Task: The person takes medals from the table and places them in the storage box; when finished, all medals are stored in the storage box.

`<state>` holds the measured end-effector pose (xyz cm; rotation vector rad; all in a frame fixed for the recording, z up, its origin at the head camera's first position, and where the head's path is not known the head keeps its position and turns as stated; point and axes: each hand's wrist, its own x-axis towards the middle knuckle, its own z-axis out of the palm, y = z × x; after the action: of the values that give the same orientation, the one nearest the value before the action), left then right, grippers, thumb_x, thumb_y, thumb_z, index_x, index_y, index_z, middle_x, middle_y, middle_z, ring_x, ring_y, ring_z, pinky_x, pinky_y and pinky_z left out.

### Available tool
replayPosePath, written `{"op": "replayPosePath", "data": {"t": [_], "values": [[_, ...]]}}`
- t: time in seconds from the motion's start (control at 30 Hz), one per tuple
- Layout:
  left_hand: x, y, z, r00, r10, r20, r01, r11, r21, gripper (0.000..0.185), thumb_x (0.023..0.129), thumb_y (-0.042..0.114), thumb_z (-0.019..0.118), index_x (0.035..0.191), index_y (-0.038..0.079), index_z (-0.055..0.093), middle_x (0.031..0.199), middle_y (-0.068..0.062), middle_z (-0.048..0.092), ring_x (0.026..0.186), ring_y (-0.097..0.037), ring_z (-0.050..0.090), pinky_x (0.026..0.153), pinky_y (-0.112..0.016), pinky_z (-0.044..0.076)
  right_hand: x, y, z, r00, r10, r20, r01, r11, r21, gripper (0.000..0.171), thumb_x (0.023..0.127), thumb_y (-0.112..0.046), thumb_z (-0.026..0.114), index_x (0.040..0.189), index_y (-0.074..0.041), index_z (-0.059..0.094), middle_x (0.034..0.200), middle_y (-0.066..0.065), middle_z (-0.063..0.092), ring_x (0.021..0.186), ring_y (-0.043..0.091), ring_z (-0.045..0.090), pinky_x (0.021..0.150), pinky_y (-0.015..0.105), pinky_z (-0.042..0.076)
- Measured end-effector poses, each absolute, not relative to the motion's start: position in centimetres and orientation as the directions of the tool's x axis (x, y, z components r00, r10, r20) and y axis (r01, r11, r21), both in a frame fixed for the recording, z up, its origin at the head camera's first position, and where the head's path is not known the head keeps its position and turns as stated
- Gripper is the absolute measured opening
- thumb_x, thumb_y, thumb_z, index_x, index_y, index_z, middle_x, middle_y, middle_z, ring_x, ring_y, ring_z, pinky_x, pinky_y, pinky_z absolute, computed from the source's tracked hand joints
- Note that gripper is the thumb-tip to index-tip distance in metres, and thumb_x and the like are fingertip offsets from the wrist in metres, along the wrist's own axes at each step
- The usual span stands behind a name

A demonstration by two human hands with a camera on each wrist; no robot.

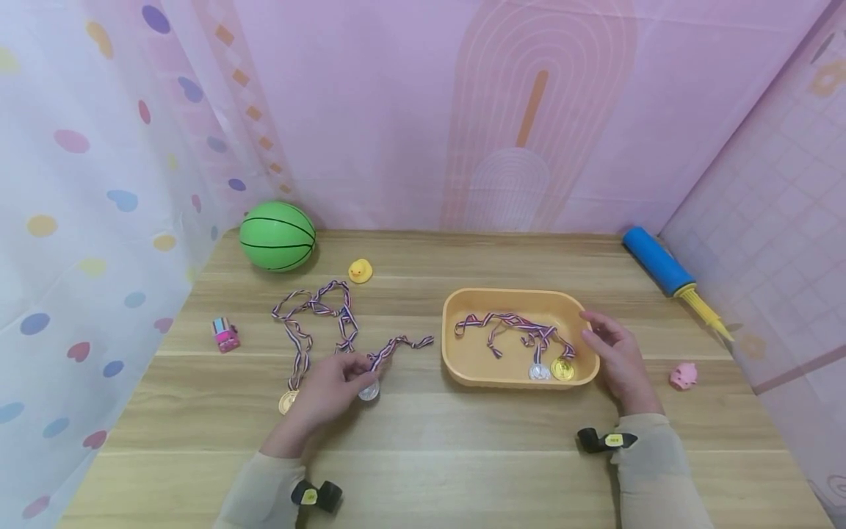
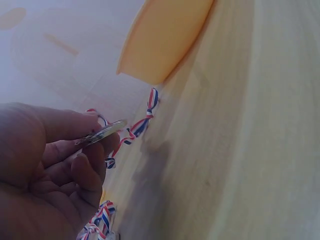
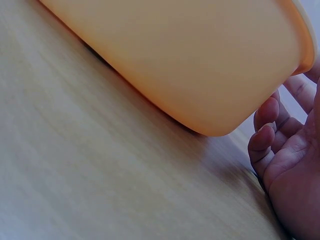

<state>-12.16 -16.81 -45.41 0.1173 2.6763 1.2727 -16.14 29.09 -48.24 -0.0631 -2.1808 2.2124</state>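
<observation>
Backing the table (image 1: 456,463) hangs a pink curtain (image 1: 383,110), with dotted cloth (image 1: 86,220) at left. The left hand (image 1: 328,393), thumb meeting fingers, pinches a silver medal (image 1: 369,391) left of the tray (image 1: 485,361); the right hand (image 1: 620,364), fingers bent, grips the tray's right rim. Two medals (image 1: 562,369) lie inside.
</observation>
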Motion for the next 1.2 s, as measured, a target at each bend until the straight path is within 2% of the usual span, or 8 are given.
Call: {"op": "replayPosePath", "data": {"t": [0.13, 0.37, 0.63, 0.83, 1.0, 1.2], "values": [[-12.4, -16.6, -44.9, -0.984, 0.133, -0.12, -0.012, 0.622, 0.783, 0.009, 0.088, 0.019, 0.07, 0.092, 0.011, 0.069, 0.078, 0.001, 0.062, 0.072, -0.016, 0.054, 0.062, -0.028, 0.046, -16.1, 29.0, -48.2, -0.998, 0.056, -0.009, 0.008, -0.016, -1.0, 0.035, 0.094, -0.011, 0.062, 0.129, -0.005, 0.057, 0.129, -0.008, 0.052, 0.136, 0.023, 0.028, 0.117, 0.041, 0.013], [-12.8, -16.2, -43.7, -0.986, 0.145, -0.087, 0.013, 0.579, 0.816, 0.01, 0.091, 0.02, 0.067, 0.096, 0.011, 0.068, 0.08, 0.0, 0.063, 0.071, -0.017, 0.055, 0.059, -0.028, 0.048, -16.2, 28.9, -48.1, -0.998, 0.057, -0.017, 0.019, 0.023, -1.0, 0.038, 0.094, -0.015, 0.063, 0.13, -0.007, 0.056, 0.136, -0.003, 0.049, 0.141, 0.029, 0.023, 0.116, 0.048, 0.009], [-13.7, -15.7, -41.6, -0.987, 0.155, -0.029, 0.054, 0.506, 0.861, 0.016, 0.091, 0.016, 0.066, 0.104, 0.006, 0.065, 0.088, -0.003, 0.065, 0.077, -0.02, 0.058, 0.064, -0.027, 0.051, -16.2, 29.0, -48.4, -0.998, 0.05, 0.023, -0.024, -0.016, -1.0, 0.034, 0.094, -0.01, 0.062, 0.128, -0.007, 0.059, 0.126, -0.01, 0.054, 0.132, 0.017, 0.034, 0.117, 0.038, 0.014], [-14.4, -15.2, -39.8, -0.991, 0.133, -0.007, 0.059, 0.488, 0.871, 0.017, 0.091, 0.017, 0.066, 0.105, 0.007, 0.065, 0.091, -0.005, 0.065, 0.079, -0.021, 0.058, 0.066, -0.028, 0.05, -16.2, 29.1, -48.4, -0.999, 0.04, 0.015, -0.016, -0.016, -1.0, 0.034, 0.094, -0.012, 0.062, 0.128, -0.008, 0.059, 0.128, -0.009, 0.053, 0.135, 0.019, 0.031, 0.115, 0.032, 0.02], [-14.8, -14.6, -38.2, -0.988, 0.144, 0.054, 0.116, 0.472, 0.874, 0.017, 0.091, 0.015, 0.067, 0.105, 0.006, 0.066, 0.092, -0.005, 0.066, 0.079, -0.02, 0.058, 0.066, -0.027, 0.05, -16.1, 29.1, -48.3, -0.999, 0.037, 0.005, -0.005, -0.016, -1.0, 0.035, 0.094, -0.012, 0.062, 0.129, -0.008, 0.058, 0.129, -0.009, 0.052, 0.136, 0.021, 0.03, 0.114, 0.03, 0.022], [-15.4, -13.2, -36.1, -0.979, 0.182, 0.097, 0.17, 0.442, 0.881, 0.017, 0.09, 0.016, 0.068, 0.105, 0.009, 0.067, 0.092, -0.004, 0.065, 0.079, -0.02, 0.058, 0.065, -0.027, 0.05, -16.0, 29.1, -48.1, -0.999, 0.04, -0.01, 0.01, -0.006, -1.0, 0.037, 0.094, -0.013, 0.062, 0.13, -0.008, 0.057, 0.129, -0.008, 0.051, 0.132, 0.018, 0.033, 0.108, 0.022, 0.029]]}}
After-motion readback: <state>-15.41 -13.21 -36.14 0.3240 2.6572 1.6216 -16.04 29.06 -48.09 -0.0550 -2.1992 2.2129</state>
